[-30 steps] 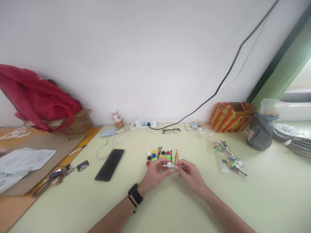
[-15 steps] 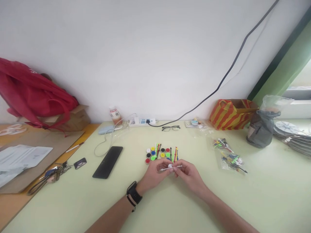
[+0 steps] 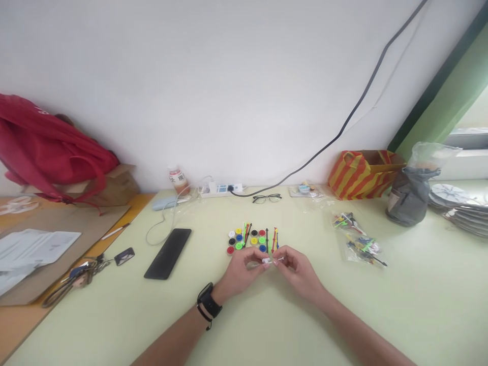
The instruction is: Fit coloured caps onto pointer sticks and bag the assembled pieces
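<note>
Both forearms bare for the full visible length, hands ungloved. Left hand (image 3: 242,272): wrist wore a black watch (image 3: 209,302), squarish case, broad dark strap; dial too small to read. Thin black cord bracelet (image 3: 203,313) sat just beside it, elbow side, with a short dangling end (image 3: 209,326), knot or bead, couldn't tell which. Right hand (image 3: 299,269): fingers, wrist and forearm all bare.

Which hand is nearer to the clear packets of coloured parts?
The right. The right hand is left of the clear packets and slightly closer to the person; the left hand is farther left, beyond the right one.
</note>
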Action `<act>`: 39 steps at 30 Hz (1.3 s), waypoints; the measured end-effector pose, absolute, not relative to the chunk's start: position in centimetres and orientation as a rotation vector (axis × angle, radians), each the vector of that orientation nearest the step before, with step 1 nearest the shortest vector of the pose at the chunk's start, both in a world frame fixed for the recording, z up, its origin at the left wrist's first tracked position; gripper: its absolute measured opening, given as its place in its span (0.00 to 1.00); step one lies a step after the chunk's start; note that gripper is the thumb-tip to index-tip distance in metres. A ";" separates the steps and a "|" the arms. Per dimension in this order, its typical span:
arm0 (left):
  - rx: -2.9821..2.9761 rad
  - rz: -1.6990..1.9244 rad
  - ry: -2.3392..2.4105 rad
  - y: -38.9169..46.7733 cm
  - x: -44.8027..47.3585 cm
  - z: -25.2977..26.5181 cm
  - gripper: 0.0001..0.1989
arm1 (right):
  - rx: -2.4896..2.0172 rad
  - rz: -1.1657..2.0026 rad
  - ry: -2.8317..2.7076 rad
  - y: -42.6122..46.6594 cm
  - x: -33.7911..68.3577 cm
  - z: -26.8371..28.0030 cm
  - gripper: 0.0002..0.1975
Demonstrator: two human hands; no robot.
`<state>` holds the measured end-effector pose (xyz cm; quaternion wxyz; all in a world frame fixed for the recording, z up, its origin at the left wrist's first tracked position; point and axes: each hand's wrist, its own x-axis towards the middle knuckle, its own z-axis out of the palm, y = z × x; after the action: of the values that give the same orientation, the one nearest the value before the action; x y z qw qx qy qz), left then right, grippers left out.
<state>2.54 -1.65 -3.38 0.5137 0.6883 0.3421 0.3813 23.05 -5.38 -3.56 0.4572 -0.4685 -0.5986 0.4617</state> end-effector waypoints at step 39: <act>1.295 0.896 0.805 -0.5 1.9 -3.3 0.19 | -1.142 0.892 -1.529 -5.7 23.1 -4.0 0.32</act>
<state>1.92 -0.47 -3.31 0.6339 0.5664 0.3520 0.3918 23.08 -5.69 -4.02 0.4946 -0.4711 -0.6309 0.3680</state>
